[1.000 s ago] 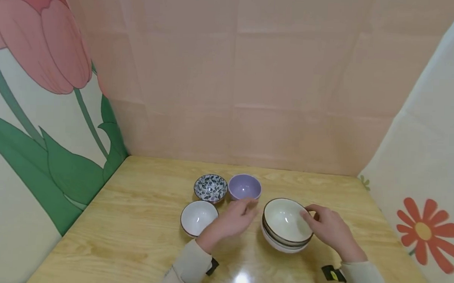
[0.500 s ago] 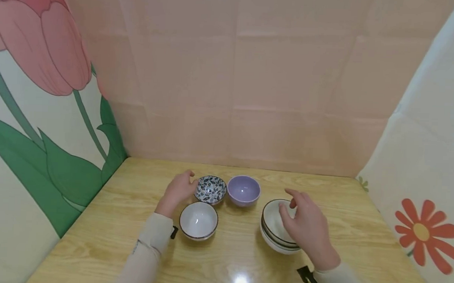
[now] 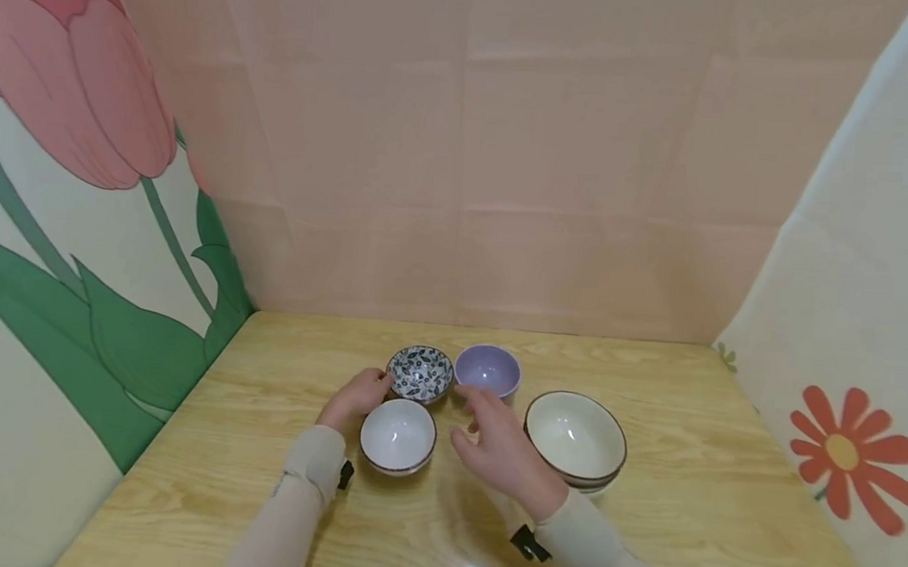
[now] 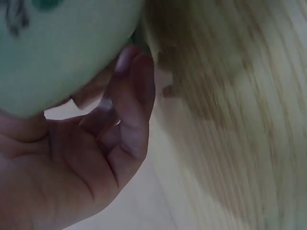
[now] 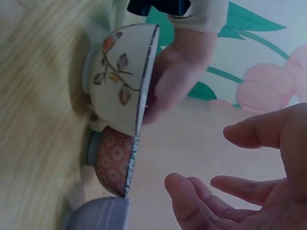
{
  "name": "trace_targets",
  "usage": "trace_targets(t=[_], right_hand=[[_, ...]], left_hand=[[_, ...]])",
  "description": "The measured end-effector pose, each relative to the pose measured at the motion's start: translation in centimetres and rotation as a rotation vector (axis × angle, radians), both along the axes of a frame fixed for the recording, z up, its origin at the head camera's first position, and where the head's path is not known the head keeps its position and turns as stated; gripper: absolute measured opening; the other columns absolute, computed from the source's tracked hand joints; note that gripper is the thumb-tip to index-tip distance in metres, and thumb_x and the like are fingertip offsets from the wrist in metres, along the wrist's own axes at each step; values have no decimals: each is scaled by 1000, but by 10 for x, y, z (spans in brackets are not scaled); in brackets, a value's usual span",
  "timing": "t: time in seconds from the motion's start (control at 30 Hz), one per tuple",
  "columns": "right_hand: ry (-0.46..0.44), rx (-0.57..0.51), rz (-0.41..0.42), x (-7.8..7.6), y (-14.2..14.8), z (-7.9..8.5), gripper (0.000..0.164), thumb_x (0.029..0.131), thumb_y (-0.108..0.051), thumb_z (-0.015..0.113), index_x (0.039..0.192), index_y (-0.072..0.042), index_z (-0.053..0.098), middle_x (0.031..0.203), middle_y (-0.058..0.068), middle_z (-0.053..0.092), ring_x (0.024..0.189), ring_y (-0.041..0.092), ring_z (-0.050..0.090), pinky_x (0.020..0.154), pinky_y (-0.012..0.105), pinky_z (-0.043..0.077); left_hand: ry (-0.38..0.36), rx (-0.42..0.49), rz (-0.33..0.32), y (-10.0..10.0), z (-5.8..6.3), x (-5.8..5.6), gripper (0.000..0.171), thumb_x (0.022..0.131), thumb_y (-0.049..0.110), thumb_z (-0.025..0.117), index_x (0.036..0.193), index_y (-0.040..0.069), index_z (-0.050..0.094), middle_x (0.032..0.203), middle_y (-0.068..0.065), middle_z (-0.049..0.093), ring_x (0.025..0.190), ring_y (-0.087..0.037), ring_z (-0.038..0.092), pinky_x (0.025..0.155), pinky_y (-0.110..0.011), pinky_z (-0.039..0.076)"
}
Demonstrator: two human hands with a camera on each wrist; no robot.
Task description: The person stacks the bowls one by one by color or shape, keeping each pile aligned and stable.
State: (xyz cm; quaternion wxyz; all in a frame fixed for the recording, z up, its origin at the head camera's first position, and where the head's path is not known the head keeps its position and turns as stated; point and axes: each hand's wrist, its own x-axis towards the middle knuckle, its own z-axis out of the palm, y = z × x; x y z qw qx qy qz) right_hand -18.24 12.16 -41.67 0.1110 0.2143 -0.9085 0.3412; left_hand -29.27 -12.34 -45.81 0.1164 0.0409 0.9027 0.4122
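My left hand (image 3: 356,397) is at the left side of a small bowl with a dark floral pattern (image 3: 420,374). Its fingertips meet or nearly meet that bowl's rim; whether they pinch it is hidden. In the left wrist view the fingers (image 4: 129,105) curl beside a pale bowl wall (image 4: 67,52). A white bowl with a brown rim (image 3: 398,436) stands just in front of the floral one. My right hand (image 3: 504,452), thumb and fingers spread apart, hovers right of the white bowl and before a purple bowl (image 3: 488,370). It holds nothing.
Nested cream bowls with dark rims (image 3: 575,436) stand to the right, beyond my right wrist. Everything rests on a wooden table (image 3: 270,394), backed by a pink cloth (image 3: 457,192). Flower-printed cloths hang at both sides.
My left hand moved from between the bowls to the floral bowl's left side. My right hand left the nested bowls' rim and swung left toward the purple and white bowls.
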Motion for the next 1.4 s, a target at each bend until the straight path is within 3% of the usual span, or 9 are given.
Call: trace_targets(t=[0.1,0.3,0.7,0.83,1.03,1.17,1.3,1.4], right_hand=[[-35,8,12,-3,-3,-7,55,86,-14,70,137,-2,54,109,11,61,86,21,62,70,28,52],[-76,18,34,-7,-7,-14,54,87,-13,71,136,0,54,112,16,62,87,23,63,68,29,52],[-76,26,42,-8,-5,-16,51,87,-15,72,133,0,56,112,13,63,84,17,61,69,30,52],[-66,21,43,-10,-4,-17,47,87,-13,71,130,1,58,111,16,63,85,21,63,69,31,53],[-74,34,39,-15,-2,-19,40,89,-13,68,126,2,62,113,16,62,88,25,63,71,33,53],[-80,39,35,-19,-2,-18,33,90,-13,67,119,2,67,111,12,60,88,23,63,72,34,53],[-76,29,49,-20,-1,-18,29,89,-13,67,114,2,70,106,10,61,85,20,62,73,33,54],[-73,25,56,-20,-1,-19,28,89,-11,66,113,3,70,104,10,60,85,22,63,73,33,54]], left_hand=[[27,1,7,7,-2,0,50,107,22,36,139,-15,46,143,-32,48,136,-45,43,112,-55,36],[51,3,47,11,-6,-1,48,107,22,37,136,-15,48,138,-32,51,131,-46,48,108,-55,41],[160,-24,102,10,-13,-4,33,104,15,39,103,-9,62,104,-24,65,98,-35,62,87,-50,53],[187,-15,123,10,-13,-4,34,104,15,39,105,-10,62,105,-25,65,99,-35,62,88,-50,52],[218,23,157,6,-6,-2,37,104,16,37,113,-12,60,106,-24,64,101,-35,60,94,-52,50],[257,28,165,3,3,2,36,104,15,37,108,-10,62,100,-21,65,99,-34,62,95,-52,49],[250,39,166,-1,13,9,35,104,14,36,102,-8,63,84,-15,63,81,-28,61,77,-45,54],[236,43,157,-3,20,14,35,104,15,34,101,-6,62,77,-11,60,68,-22,56,61,-35,50]])
